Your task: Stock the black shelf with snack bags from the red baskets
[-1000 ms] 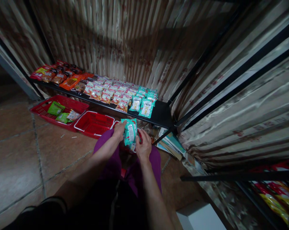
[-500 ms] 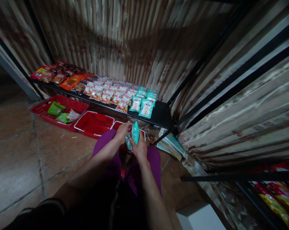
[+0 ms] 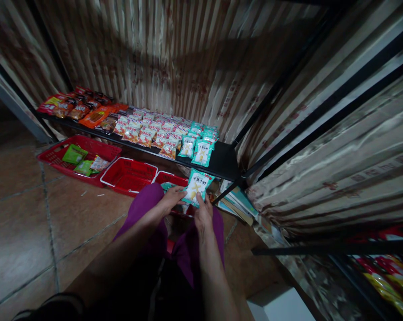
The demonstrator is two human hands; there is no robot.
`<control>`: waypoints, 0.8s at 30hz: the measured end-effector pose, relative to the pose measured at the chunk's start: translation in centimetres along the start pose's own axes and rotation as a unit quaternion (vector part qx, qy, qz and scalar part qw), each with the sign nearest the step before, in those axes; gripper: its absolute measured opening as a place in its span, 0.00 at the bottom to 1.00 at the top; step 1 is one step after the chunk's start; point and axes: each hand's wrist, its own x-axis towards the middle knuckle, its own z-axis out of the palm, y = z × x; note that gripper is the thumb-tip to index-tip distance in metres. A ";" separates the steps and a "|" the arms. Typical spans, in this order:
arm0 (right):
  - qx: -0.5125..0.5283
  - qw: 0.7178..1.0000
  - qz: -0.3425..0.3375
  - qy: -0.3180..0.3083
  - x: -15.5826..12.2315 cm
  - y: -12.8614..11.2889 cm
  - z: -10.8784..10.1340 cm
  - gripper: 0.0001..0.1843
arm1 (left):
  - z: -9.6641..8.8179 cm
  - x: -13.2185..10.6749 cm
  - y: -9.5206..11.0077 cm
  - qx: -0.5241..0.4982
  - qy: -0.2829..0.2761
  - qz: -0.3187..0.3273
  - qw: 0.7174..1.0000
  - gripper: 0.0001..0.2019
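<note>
Fingers [image 3: 200, 200] on teal packet [image 3: 197, 182], "小鱼小虾"

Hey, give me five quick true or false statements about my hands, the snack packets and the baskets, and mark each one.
1. The right hand grips a teal packet, with the left hand at its edge. True.
2. That packet lies on the floor. False: it is held in the right hand.
3. The leftmost basket holds green packets. True.
4. That basket is blue. False: it is red.
5. Orange packets lie toward the right end of the shelf. False: they lie toward its left end.
</note>
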 end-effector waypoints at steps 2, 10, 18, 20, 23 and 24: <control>-0.005 1.000 0.005 -0.001 0.1 0.4 -0.4 0.28 | 0.1 0.3 -0.7 -0.011 0.019 -0.003 1.000 0.12; -0.019 0.998 0.059 -0.002 1.4 2.7 -2.3 0.38 | -0.1 2.2 -2.9 -0.014 0.075 -0.028 0.997 0.11; -0.104 0.994 0.039 0.013 4.5 2.5 -2.6 0.44 | -0.1 6.2 -4.6 0.162 0.057 0.012 0.985 0.13; -0.110 0.994 0.023 0.007 5.6 2.3 -2.3 0.44 | 0.1 7.2 -4.4 0.202 0.047 0.039 0.978 0.16; -0.114 0.993 0.007 -0.003 7.5 2.3 -1.9 0.44 | 0.5 8.4 -3.4 0.261 0.051 0.074 0.961 0.18; -0.116 0.993 0.005 -0.003 8.2 2.5 -1.9 0.44 | 0.6 8.7 -3.0 0.280 0.057 0.085 0.955 0.19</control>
